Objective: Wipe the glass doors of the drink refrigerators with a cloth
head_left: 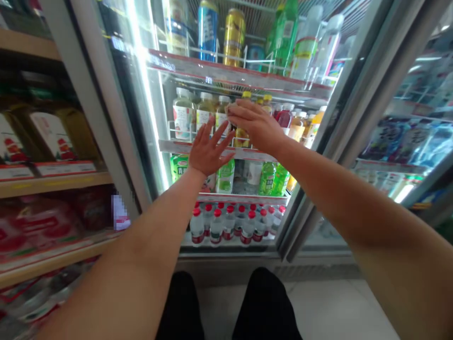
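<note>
Left hand (208,155): fingers spread; nothing held
Right hand (264,128): fingers close together; hold, if any, unclear
White-capped bottles (183,114): upright on the shelf (255,154) beyond the hands; probably weighty, slick if chilled — best gripped round the middle

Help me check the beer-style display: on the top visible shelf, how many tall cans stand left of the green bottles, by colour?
Pale can: 1
Blue can: 1
Gold can: 1
Total: 3
Not counted: the shorter-looking teal item, too hidden to identify.
</note>
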{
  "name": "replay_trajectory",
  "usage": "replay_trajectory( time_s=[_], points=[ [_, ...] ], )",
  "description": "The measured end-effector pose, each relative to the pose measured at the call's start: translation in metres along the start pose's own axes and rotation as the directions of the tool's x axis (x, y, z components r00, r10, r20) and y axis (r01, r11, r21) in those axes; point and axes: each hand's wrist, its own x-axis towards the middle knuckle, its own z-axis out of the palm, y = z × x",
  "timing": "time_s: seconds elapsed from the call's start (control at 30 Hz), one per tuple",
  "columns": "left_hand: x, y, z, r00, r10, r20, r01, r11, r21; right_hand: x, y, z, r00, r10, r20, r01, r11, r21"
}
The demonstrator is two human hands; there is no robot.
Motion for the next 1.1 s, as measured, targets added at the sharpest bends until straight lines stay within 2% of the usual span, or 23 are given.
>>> replay_trajectory(
  time_s=[0.07, 0.13, 0.2, 0.27, 0.33, 0.4, 0.53, 0.6, 0.7, 0.77, 0.83, 0.93, 1.0, 1.03, 1.1],
  points=[
    [0.0, -0.001, 0.001, 1.0, 0.006, 0.005, -0.006, 1.0, -0.014, -0.004, 0.009, -0.004, 0.996, 0.059, -0.071, -0.059, 0.998, -0.007],
    [0.001, -0.001, 0.002, 1.0, 0.01, 0.003, -0.01, 1.0, -0.024, -0.01, 0.015, -0.007, 0.97, 0.156, -0.187, -0.166, 0.985, -0.039],
    [0.001, -0.001, 0.002, 1.0, 0.011, -0.002, -0.011, 1.0, -0.021, -0.018, 0.013, -0.004, 0.95, 0.191, -0.245, -0.211, 0.976, -0.06],
    [0.001, -0.001, 0.001, 1.0, 0.007, 0.002, -0.007, 1.0, -0.024, -0.027, 0.005, 0.004, 0.973, 0.119, -0.198, -0.134, 0.989, -0.064],
    [0.002, -0.001, 0.0, 1.0, -0.013, 0.023, 0.014, 0.998, -0.055, -0.033, 0.0, 0.009, 0.995, -0.011, -0.098, 0.005, 0.999, -0.054],
    [0.003, 0.0, -0.001, 0.998, -0.042, 0.046, 0.046, 0.993, -0.108, -0.036, 0.003, 0.009, 0.995, -0.078, -0.06, 0.074, 0.996, -0.055],
    [0.005, 0.002, -0.003, 0.994, -0.087, 0.063, 0.098, 0.974, -0.203, -0.043, 0.017, 0.002, 0.976, 0.048, -0.214, -0.06, 0.997, -0.051],
    [0.006, 0.003, -0.004, 0.993, -0.099, 0.067, 0.112, 0.97, -0.215, -0.052, 0.013, 0.006, 0.967, 0.079, -0.242, -0.094, 0.994, -0.051],
    [0.006, 0.004, -0.004, 0.992, -0.099, 0.075, 0.111, 0.978, -0.179, -0.069, -0.005, 0.017, 0.995, -0.024, -0.098, 0.016, 0.997, -0.077],
    [0.006, 0.003, -0.004, 0.993, -0.092, 0.079, 0.102, 0.984, -0.143, -0.072, -0.01, 0.018, 0.993, -0.114, 0.006, 0.114, 0.99, -0.084],
    [0.006, 0.002, -0.003, 0.993, -0.087, 0.08, 0.097, 0.986, -0.135, -0.068, -0.004, 0.012, 0.993, -0.118, -0.015, 0.116, 0.988, -0.105],
    [0.006, 0.001, -0.002, 0.993, -0.091, 0.077, 0.103, 0.979, -0.175, -0.061, 0.011, 0.005, 0.982, 0.013, -0.19, -0.037, 0.992, -0.124],
    [0.006, 0.001, -0.002, 0.993, -0.093, 0.072, 0.106, 0.976, -0.191, -0.064, 0.009, 0.009, 0.968, 0.068, -0.242, -0.098, 0.989, -0.112],
    [0.006, 0.001, -0.002, 0.994, -0.091, 0.067, 0.102, 0.977, -0.189, -0.068, 0.004, 0.013, 0.974, 0.058, -0.221, -0.084, 0.991, -0.109],
    [0.005, 0.002, -0.003, 0.995, -0.083, 0.052, 0.091, 0.983, -0.161, -0.079, -0.011, 0.023, 0.996, -0.031, -0.086, 0.022, 0.995, -0.097]
  ],
)
